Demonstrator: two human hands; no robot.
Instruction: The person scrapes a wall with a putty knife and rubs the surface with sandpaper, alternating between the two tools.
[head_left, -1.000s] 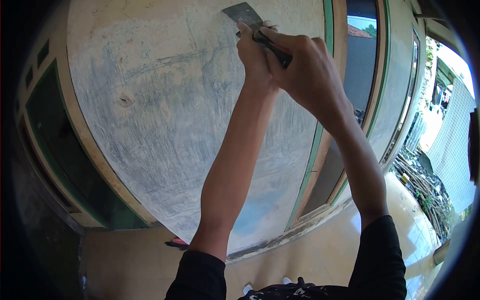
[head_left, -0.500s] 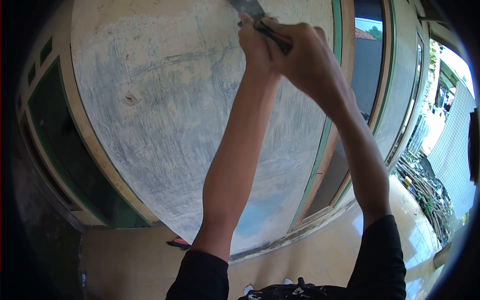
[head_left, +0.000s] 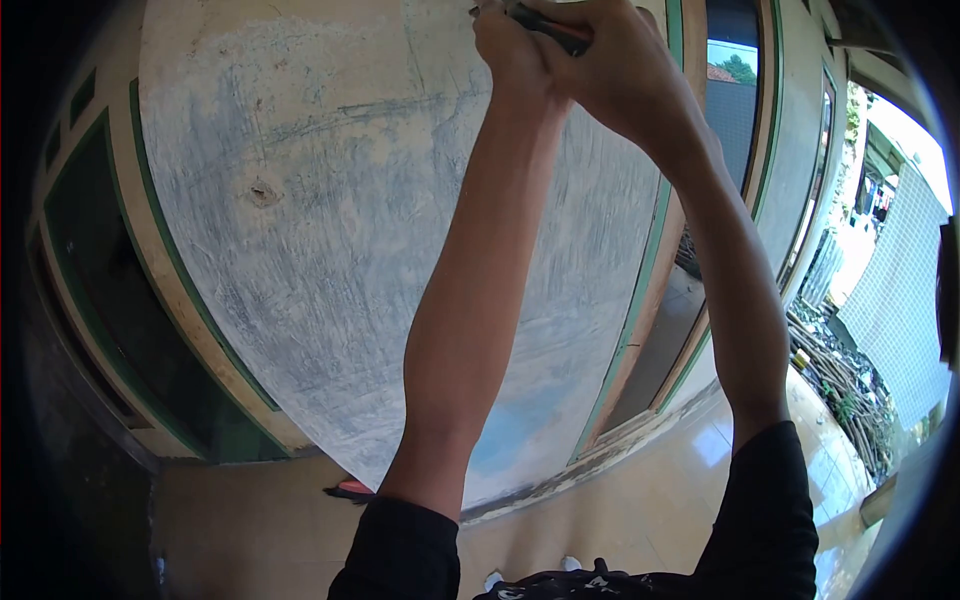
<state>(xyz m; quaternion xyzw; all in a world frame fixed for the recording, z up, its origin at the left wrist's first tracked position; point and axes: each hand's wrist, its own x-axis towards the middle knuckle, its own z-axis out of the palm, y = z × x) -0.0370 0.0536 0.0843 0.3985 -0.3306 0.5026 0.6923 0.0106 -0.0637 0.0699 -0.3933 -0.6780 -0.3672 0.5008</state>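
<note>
High against the worn, patchy wall (head_left: 330, 240), both my hands are closed on a scraper (head_left: 556, 34) with a black and red handle. My right hand (head_left: 632, 85) wraps the handle. Beside it, my left hand (head_left: 512, 50) grips farther forward, near the blade end. Most of the blade is cut off by the top of the view. Grey-white scuffed areas and faint cracks cover the wall, with a small knot-like hole (head_left: 262, 193) at left and a pale blue patch (head_left: 520, 430) low down.
A green-framed dark door (head_left: 110, 270) stands at left, a window (head_left: 732, 110) at right. Something red and black (head_left: 352, 488) lies by the wall's foot on the shiny tiled floor (head_left: 610, 520). Piled sticks (head_left: 840, 375) and a mesh screen (head_left: 900, 290) are outside at right.
Both hands have moved slightly upward with the scraper, so its blade, visible before, is now mostly beyond the top edge. The view has shifted slightly.
</note>
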